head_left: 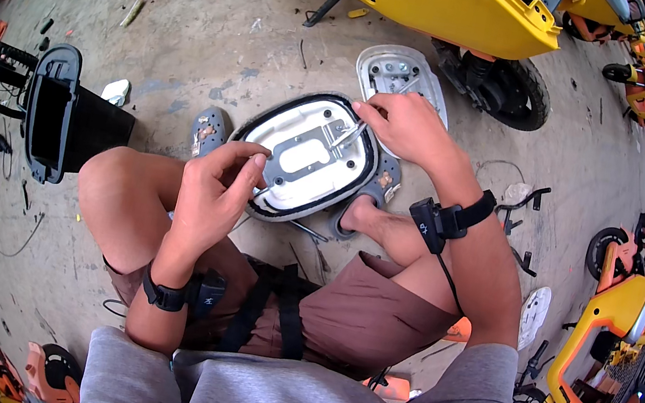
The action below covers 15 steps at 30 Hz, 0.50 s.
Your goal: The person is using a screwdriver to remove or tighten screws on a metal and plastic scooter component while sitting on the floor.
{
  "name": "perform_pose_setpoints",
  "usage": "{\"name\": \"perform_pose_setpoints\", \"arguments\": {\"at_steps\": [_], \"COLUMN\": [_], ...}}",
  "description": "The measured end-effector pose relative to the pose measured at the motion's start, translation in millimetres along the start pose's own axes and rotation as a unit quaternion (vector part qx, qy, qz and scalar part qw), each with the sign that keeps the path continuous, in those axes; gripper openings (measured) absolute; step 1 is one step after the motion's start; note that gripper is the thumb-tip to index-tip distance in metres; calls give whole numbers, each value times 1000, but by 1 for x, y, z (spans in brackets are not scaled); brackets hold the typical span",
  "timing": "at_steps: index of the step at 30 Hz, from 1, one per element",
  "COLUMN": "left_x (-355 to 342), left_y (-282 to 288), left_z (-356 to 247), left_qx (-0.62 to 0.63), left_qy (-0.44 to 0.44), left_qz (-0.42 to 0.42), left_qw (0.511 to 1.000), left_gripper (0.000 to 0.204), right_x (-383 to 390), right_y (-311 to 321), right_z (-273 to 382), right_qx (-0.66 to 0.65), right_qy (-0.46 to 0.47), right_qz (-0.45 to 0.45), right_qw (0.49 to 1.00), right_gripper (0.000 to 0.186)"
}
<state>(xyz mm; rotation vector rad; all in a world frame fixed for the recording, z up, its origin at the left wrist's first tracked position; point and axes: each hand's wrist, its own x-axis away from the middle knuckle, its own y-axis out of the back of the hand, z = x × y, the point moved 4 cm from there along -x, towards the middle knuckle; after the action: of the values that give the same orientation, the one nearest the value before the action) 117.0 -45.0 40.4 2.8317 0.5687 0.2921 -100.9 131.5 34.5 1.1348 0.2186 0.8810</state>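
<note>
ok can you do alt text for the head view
A seated person has the left hand and right hand at opposite sides of a dark-rimmed, oval white panel. A yellow vehicle stands ahead on the concrete floor; a black container is at left.

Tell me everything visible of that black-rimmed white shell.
The white shell is oval, plastic-looking, hollow side up, with a black rim. Inside are a grey plate, a metal bracket and dark round pads. It lies by the grey clogs. The right hand is at its far right edge, the left hand at its left edge; exact contact is unclear.
</note>
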Motion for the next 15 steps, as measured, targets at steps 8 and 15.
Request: {"name": "perform_pose_setpoints", "arguments": {"at_steps": [8, 15], "left_x": [-1, -1], "left_y": [-2, -2], "left_z": [-2, 2], "left_qx": [15, 19], "left_qy": [-2, 8], "left_qz": [-7, 7], "left_qw": [1000, 1000], "left_gripper": [23, 23], "right_x": [-2, -2], "right_y": [-7, -3], "right_z": [-20, -10], "right_qx": [29, 4], "right_qy": [89, 47], "right_qz": [-26, -47], "right_qw": [995, 998], "right_gripper": [18, 33]}}
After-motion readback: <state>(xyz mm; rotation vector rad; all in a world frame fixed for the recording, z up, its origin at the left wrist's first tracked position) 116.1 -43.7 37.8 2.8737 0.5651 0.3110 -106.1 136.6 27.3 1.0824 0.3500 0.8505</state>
